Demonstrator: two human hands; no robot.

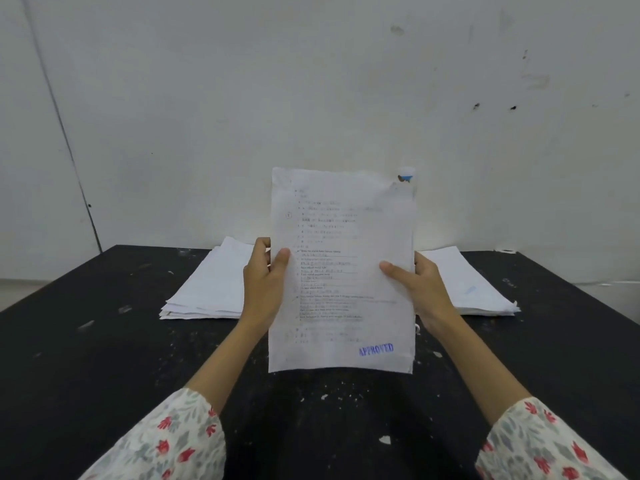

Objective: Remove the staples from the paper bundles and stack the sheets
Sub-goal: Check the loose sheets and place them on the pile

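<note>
Head view: both hands (pixel 265 282) (pixel 424 289) grip bundle (pixel 341 271) edges above table (pixel 104 341).

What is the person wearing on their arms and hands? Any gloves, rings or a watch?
Both hands are bare: the left hand and the right hand show no gloves, and I can see no rings or watch. The forearms are uncovered too. Lower down, the left sleeve and right sleeve are loose off-white cloth printed with red flowers and grey-green leaves.

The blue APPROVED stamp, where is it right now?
In the head view, the APPROVED stamp sits at the bottom right corner of the paper bundle, held upright above the black table by both hands, below the right hand.
</note>
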